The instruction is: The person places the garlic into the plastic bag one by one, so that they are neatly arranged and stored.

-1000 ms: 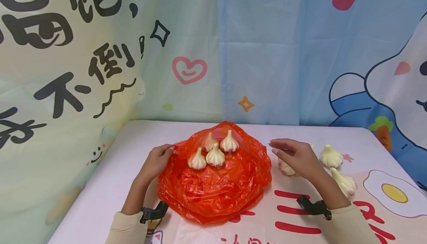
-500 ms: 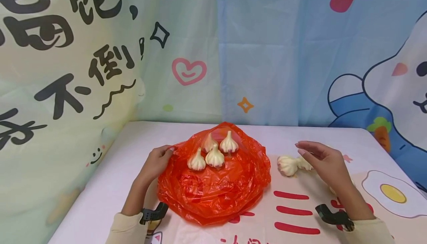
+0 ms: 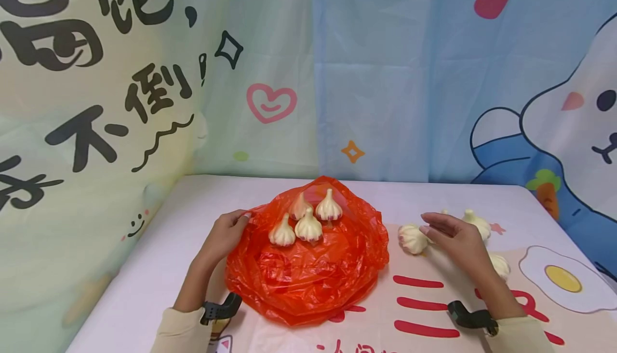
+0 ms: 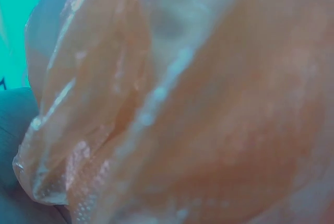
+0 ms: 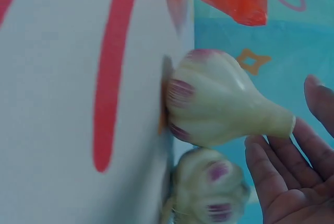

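Observation:
My left hand [image 3: 226,236] pinches the left rim of a red plastic bag [image 3: 308,272], which lies spread with its mouth up. Several garlic bulbs sit towards the back of the bag, among them a pale bulb [image 3: 308,226]. In the left wrist view, the translucent bag [image 4: 209,130] fills nearly everything. My right hand [image 3: 458,243] hovers over loose garlic on the table, fingers relaxed, holding nothing. In the right wrist view, its fingers [image 5: 266,169] are right by the stem of a purple-streaked garlic bulb [image 5: 214,98], with the thumb apart; another garlic bulb [image 5: 209,185] lies beside it.
Right of the bag, more garlic bulbs lie around my right hand, including a bulb behind it [image 3: 477,223] and a bulb partly hidden by my wrist [image 3: 499,266]. The printed tablecloth [image 3: 356,337] runs back to a patterned curtain [image 3: 376,74].
My right hand first swung right from beside the bag, over the loose garlic, then came slightly back left and lower. My left hand kept its pinch on the bag's rim.

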Available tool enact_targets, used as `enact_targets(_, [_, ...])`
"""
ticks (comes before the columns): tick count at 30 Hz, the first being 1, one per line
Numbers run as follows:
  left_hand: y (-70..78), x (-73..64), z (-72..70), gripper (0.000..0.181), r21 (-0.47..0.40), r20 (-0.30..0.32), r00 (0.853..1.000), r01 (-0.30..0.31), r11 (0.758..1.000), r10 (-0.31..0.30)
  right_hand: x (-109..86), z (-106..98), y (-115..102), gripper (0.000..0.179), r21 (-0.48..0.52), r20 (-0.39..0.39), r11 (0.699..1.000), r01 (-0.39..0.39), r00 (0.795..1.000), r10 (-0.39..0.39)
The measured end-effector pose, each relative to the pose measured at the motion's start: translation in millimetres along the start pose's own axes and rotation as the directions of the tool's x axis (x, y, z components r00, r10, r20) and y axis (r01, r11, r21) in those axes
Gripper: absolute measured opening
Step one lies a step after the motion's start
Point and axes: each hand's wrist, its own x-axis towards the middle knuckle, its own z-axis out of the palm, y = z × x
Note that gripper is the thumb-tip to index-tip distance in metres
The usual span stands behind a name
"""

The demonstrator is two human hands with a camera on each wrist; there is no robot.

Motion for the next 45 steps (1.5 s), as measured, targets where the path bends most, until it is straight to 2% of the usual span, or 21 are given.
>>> enact_targets(6, [-0.1,0.5,-0.8,0.033,-0.002,-0.010,1.000,0.000,1.000,0.000,0.7,5.7,1.8,0.056,-0.016,0.041,0.999,-0.046,0.998,0.047])
enact_targets(11, [-0.4,-0.4,-0.7,0.033,-0.008,-0.011,1.000,0.002,1.000,-0.003,0.7,10.2,5.1,0.049,-0.037,0.067,0.999,-0.001,0.998,0.003])
enact_targets(16, [-1.0,-1.5,-0.9,0.034,0.001,-0.016,1.000,-0.002,1.000,0.002,0.3,12.8,7.0,0.038,-0.070,0.057,0.996,0.049,0.997,-0.045])
enact_targets(22, [-1.1,-1.8,-0.9,0.034,-0.008,-0.016,1.000,-0.003,1.000,0.003,-0.5,13.2,6.4,0.031,-0.112,0.042,0.993,0.028,0.999,-0.023])
enact_targets(26, [-0.8,-2.0,-0.8,0.034,-0.006,-0.018,1.000,0.000,1.000,0.000,-0.2,12.4,4.6,0.031,-0.124,0.043,0.992,0.015,0.999,-0.010])
enact_targets(31, [0.7,-1.9,-1.3,0.033,-0.003,-0.017,1.000,-0.002,1.000,0.002,-0.3,9.7,1.6,0.031,-0.124,0.030,0.992,0.031,0.999,-0.028])
enact_targets(39, [1.4,-1.8,-1.4,0.034,0.017,-0.016,1.000,-0.006,1.000,0.007,-0.3,6.3,-10.0,0.036,-0.096,0.027,0.995,0.031,0.999,-0.028])
enact_targets(45, [1.1,-1.6,-1.4,0.033,0.013,-0.019,1.000,-0.003,1.000,0.003,1.8,6.0,-18.8,0.036,-0.077,0.017,0.993,0.084,0.996,-0.083])
